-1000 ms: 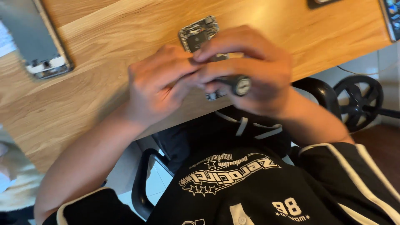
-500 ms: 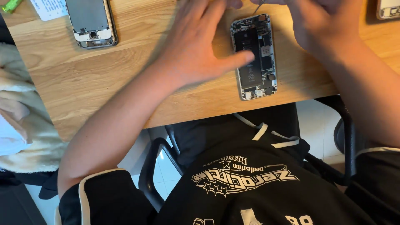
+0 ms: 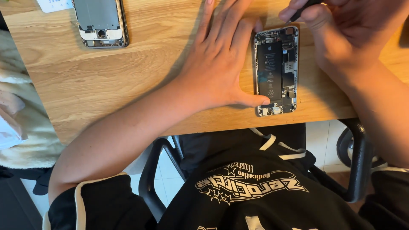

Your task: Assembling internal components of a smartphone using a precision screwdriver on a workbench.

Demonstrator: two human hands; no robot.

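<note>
The opened phone (image 3: 276, 70) lies at the upper right of the frame, near the edge of the wooden table (image 3: 106, 85). The left hand (image 3: 221, 64) lies flat and open, its thumb touching the phone's side. The right hand (image 3: 341, 30) is closed around a dark tool (image 3: 298, 12) above the phone's top corner. It is better to press firmly and keep the tool upright, so the tip does not slip.

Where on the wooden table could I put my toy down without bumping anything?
The biggest bare patch of the wooden table lies below the phone shell, left of the left hand. Another strip runs between that shell and the hand. It is crowded around the opened phone, where the left hand presses beside it and the right hand holds a dark tool.
</note>
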